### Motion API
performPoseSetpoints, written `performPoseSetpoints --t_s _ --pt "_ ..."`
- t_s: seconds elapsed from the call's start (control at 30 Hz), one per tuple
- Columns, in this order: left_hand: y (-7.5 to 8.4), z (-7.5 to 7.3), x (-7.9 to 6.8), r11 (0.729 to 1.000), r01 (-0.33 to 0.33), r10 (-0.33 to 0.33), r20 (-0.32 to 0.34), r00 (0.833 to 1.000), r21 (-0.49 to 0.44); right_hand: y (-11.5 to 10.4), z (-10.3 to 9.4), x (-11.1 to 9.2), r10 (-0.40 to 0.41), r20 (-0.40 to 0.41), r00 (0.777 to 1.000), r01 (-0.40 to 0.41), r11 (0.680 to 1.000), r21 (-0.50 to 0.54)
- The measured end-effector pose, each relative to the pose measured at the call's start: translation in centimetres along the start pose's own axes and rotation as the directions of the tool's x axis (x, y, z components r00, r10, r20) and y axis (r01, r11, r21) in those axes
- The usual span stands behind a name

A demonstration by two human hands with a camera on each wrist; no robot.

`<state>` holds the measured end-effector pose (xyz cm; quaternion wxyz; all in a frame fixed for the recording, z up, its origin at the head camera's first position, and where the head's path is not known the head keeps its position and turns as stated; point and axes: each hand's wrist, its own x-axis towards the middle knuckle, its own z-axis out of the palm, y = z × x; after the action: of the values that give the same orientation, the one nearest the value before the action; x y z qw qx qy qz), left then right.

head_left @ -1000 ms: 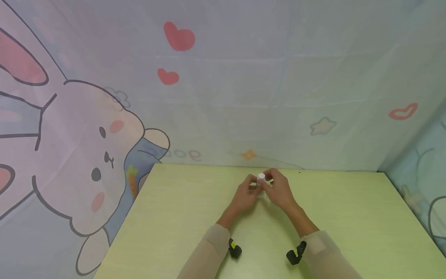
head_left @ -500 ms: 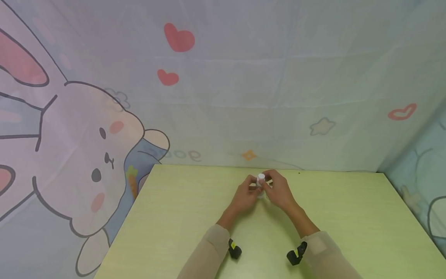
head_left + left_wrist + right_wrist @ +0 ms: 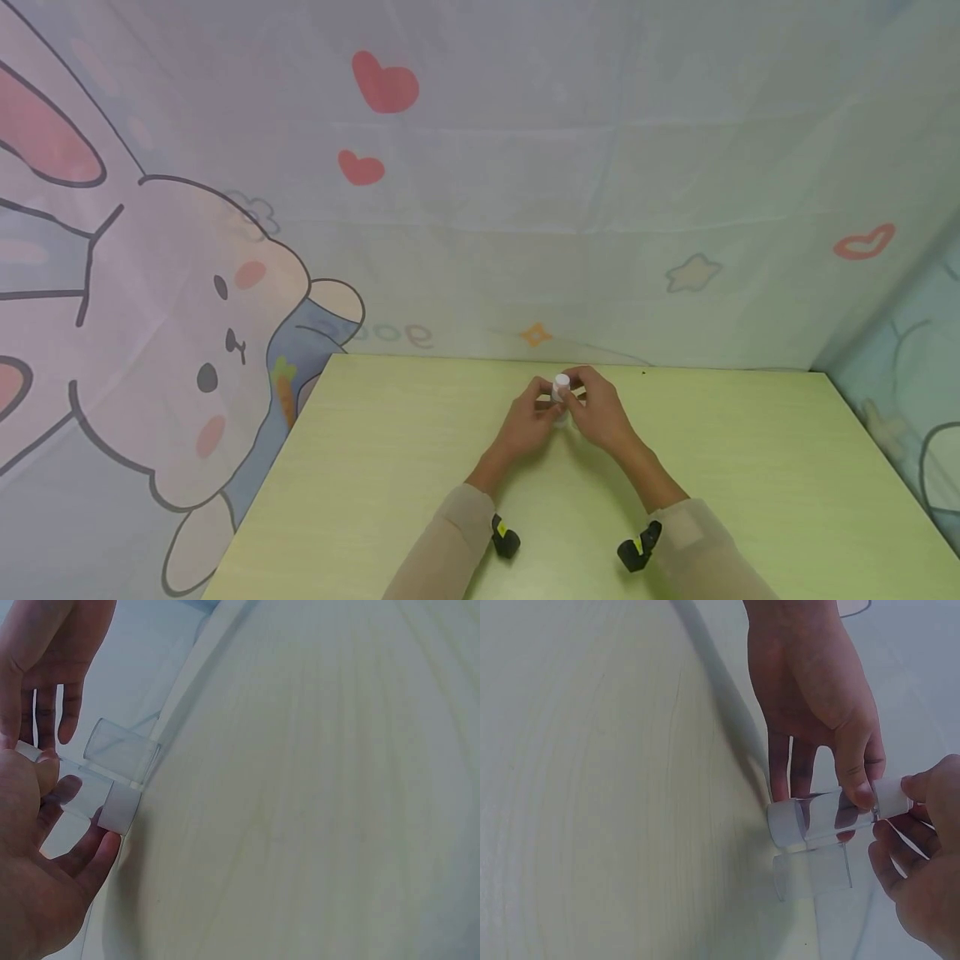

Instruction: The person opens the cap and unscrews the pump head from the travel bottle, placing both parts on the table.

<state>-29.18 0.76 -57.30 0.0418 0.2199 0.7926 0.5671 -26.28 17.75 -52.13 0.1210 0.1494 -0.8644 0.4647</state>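
Note:
A small clear bottle point(image 3: 823, 814) stands upright between the hands, with a white base point(image 3: 120, 808) at the table end. My left hand point(image 3: 527, 423) grips its clear body, thumb on one side and other fingers reaching down near the base. At the top, my right hand point(image 3: 602, 412) pinches the white cap point(image 3: 562, 381) between thumb and fingers. Close beside the bottle on the table is a clear, cup-like cylinder point(image 3: 814, 871), also visible as a clear cylinder point(image 3: 124, 750) in the left wrist view. The hands partly cover the bottle in the head view.
The pale yellow table point(image 3: 405, 467) ends against a hanging cloth point(image 3: 480, 250) printed with a rabbit and hearts. The hands work near that far edge. Black wrist cameras sit at the sleeves point(image 3: 442, 542). A tiny dark speck point(image 3: 643, 372) lies near the back edge.
Both hands stay on the bottle in nearly the same place, with only slight finger movement of the right hand. The whole head view has shifted very slightly.

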Motion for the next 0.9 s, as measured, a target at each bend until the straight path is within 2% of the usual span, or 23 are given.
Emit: performPoseSetpoints --t_s 0.2,0.43,0.9 --pt "0.02 -0.04 0.02 1.0 0.001 -0.001 0.001 1.0 0.001 0.08 0.0 -0.06 0.001 0.004 1.0 -0.001 1.0 0.0" --pt "0.24 -0.01 -0.11 1.0 0.01 -0.01 0.001 1.0 -0.006 0.05 -0.05 0.0 0.035 -0.028 0.999 -0.035 0.999 0.015" --pt "0.23 0.22 -0.06 1.0 0.031 -0.031 -0.019 0.999 0.001 0.29 0.03 0.09 0.041 -0.074 0.996 -0.039 0.999 0.034"
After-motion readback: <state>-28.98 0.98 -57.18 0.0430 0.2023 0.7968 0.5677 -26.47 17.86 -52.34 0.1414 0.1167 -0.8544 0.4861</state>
